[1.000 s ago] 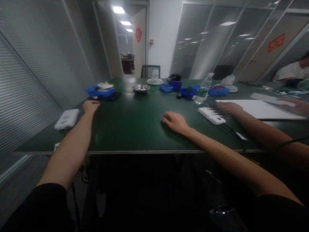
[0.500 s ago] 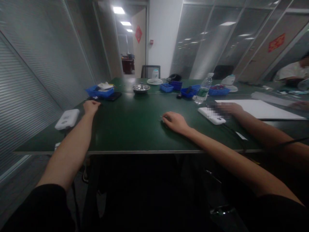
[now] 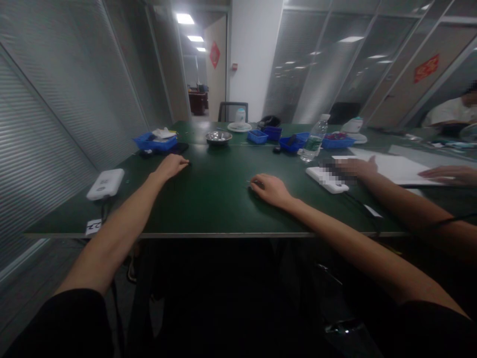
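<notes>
Two own hands (image 3: pixel 172 165) (image 3: pixel 269 189), one bottle (image 3: pixel 314 139)

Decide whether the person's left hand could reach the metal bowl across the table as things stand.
Probably yes. Only bare green table lies between the left hand and the metal bowl; the black phone sits off to the side. The arm looks nearly straight, though.

The green desk (image 3: pixel 216 204) carries a white device (image 3: pixel 105 183) near left, with blue trays (image 3: pixel 154 142), a metal bowl (image 3: pixel 218 137) and a bottle (image 3: pixel 314 140) far across.
</notes>
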`<state>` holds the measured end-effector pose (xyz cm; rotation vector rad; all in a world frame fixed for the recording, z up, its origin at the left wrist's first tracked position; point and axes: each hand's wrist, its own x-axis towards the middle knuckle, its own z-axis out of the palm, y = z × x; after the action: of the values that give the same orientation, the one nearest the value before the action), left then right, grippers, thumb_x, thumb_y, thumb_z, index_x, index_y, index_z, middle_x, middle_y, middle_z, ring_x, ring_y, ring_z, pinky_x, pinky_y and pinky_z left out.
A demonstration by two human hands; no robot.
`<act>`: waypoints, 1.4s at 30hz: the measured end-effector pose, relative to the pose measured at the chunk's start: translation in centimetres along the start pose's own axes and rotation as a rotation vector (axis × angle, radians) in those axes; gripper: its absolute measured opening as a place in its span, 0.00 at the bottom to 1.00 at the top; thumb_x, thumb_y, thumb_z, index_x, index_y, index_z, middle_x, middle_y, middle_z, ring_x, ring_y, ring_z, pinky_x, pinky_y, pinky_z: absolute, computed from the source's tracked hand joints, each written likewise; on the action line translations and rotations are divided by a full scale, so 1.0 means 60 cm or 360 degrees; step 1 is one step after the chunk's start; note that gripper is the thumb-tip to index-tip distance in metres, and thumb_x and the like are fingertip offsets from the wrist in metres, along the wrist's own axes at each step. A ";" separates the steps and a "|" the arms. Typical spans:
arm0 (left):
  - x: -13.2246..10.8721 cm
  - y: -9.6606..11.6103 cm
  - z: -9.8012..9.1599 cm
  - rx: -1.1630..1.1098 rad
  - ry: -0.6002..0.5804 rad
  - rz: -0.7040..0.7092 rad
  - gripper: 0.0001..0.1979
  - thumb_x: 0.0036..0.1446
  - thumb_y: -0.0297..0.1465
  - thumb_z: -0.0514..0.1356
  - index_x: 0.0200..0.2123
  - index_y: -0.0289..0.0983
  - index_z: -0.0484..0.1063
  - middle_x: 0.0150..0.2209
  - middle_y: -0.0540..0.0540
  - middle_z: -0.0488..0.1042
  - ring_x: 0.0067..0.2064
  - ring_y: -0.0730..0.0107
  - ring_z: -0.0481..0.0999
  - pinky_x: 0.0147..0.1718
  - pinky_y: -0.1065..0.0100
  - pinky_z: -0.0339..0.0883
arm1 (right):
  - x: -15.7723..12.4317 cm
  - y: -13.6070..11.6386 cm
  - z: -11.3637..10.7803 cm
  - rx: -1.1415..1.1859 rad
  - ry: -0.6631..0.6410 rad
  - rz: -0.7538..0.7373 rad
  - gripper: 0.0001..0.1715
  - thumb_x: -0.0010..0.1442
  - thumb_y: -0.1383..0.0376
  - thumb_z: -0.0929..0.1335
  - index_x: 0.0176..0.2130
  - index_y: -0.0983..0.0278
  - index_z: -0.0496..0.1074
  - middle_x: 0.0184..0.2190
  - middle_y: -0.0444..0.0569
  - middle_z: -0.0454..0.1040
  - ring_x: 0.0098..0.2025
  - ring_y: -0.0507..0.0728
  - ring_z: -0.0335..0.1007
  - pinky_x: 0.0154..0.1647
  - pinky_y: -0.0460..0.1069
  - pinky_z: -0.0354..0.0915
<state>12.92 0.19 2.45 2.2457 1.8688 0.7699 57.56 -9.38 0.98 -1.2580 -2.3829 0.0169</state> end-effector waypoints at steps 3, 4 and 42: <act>-0.003 0.060 0.028 -0.0302 -0.0265 0.0386 0.13 0.61 0.35 0.67 0.48 0.41 0.86 0.50 0.42 0.83 0.53 0.57 0.81 0.56 0.61 0.69 | -0.001 -0.001 -0.001 0.0026 0.0011 -0.0058 0.15 0.73 0.55 0.66 0.50 0.59 0.77 0.46 0.51 0.80 0.43 0.59 0.75 0.41 0.51 0.64; -0.007 0.083 0.039 -0.0402 -0.0345 0.0475 0.14 0.61 0.37 0.67 0.49 0.42 0.86 0.50 0.43 0.83 0.52 0.57 0.81 0.55 0.60 0.70 | -0.001 -0.001 -0.001 0.0040 0.0010 -0.0089 0.15 0.73 0.54 0.66 0.51 0.59 0.77 0.46 0.51 0.80 0.43 0.59 0.75 0.42 0.51 0.64; -0.086 0.255 0.107 -0.0722 -0.0558 0.1113 0.15 0.67 0.34 0.65 0.54 0.37 0.81 0.48 0.41 0.82 0.47 0.61 0.80 0.49 0.62 0.70 | -0.004 -0.009 -0.006 0.0109 -0.0070 -0.0375 0.19 0.74 0.54 0.65 0.56 0.60 0.76 0.49 0.52 0.81 0.47 0.60 0.76 0.46 0.52 0.66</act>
<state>28.81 -6.75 1.51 2.4854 0.6553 0.7098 57.39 -9.94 1.35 -0.9489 -2.5307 0.0539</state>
